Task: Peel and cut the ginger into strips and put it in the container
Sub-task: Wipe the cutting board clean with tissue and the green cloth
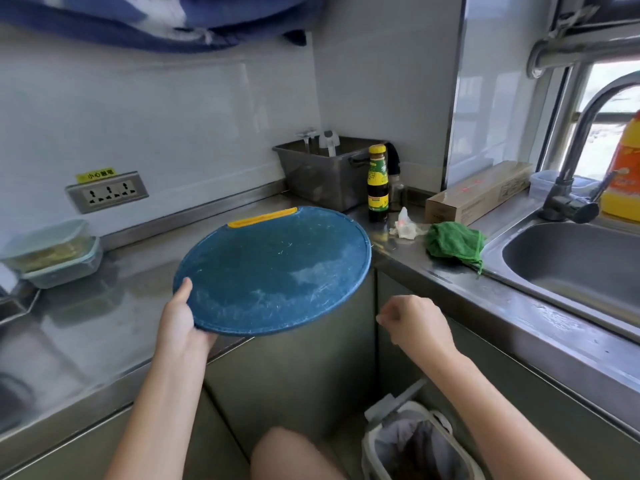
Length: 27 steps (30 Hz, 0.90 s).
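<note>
Two hands over the counter corner. Nearest, straight below the right hand, on the floor: a bin with a grey liner and dark scraps inside; left of it, a bare knee. That hand curled into a loose fist, nothing seen in it, just right of the board and apart from it. On the near left rim of this round blue board, the left hand, gripping, thumb on top, fingers beneath. Board held up at a tilt, its right part out past the counter edge, pale smears and cut marks on its face. Well left of the left hand, against the wall: two stacked lidded containers, pale yellow shreds in the upper one; whether ginger, cannot tell. Beyond the right hand: a green cloth, a crumpled tissue, a dark sauce bottle, a steel tub in the corner. Farther right: a long box, sink, tap, orange bottle. Far beyond the left hand, a wall socket.
</note>
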Available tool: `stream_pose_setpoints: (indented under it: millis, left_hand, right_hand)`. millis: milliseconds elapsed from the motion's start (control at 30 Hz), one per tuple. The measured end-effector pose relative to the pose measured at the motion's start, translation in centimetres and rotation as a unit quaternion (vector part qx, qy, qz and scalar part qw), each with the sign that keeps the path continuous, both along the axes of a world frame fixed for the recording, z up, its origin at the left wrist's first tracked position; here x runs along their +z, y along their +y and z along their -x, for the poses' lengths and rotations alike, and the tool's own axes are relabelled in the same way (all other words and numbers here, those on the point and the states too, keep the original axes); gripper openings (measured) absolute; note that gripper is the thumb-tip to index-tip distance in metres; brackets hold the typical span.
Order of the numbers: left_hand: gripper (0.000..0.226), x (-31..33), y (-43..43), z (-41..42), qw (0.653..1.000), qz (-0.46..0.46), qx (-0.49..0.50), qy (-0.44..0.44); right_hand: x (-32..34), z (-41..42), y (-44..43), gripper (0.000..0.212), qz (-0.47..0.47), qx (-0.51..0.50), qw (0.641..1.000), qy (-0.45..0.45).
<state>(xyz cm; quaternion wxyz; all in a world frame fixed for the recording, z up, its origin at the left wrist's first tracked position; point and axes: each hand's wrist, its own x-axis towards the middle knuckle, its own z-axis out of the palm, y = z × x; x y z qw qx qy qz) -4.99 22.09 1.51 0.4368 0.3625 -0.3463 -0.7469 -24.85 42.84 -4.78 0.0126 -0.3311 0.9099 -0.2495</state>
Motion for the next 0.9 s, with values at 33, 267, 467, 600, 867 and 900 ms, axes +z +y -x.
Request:
stream_pose_setpoints:
  millis: [33,267,467,600,867,900]
  left_hand:
    - [0.026,0.3,-0.4,-0.1,1.000,-0.001,0.000,0.005]
    - [0.034,0.0,-2.0,1.0,0.998,-0.033,0.001,0.045]
    - [0.037,-0.6,-2.1,2.7,0.996,-0.040,-0.040,0.075]
    - [0.046,-1.1,-2.2,2.5,0.996,-0.020,-0.064,0.066]
    - [0.048,-2.3,-1.5,1.7,0.994,-0.009,-0.095,0.061]
    - [0.043,-2.3,-1.1,1.8,0.994,-0.004,-0.092,0.050]
  right_hand:
    - [0.8,0.4,-0.3,0.022,-0.002,-0.007,1.000,0.013]
    - [5.6,9.1,-6.2,0.024,0.022,-0.004,0.995,0.095]
    - [5.8,15.2,-10.1,0.036,-0.120,-0.041,0.986,0.108]
    - [5.8,15.9,-10.5,0.026,-0.121,-0.065,0.985,0.107]
    - [11.6,12.7,-12.0,0.021,0.130,-0.040,0.972,0.192]
    - [12.6,11.2,-12.4,0.022,0.183,-0.005,0.961,0.206]
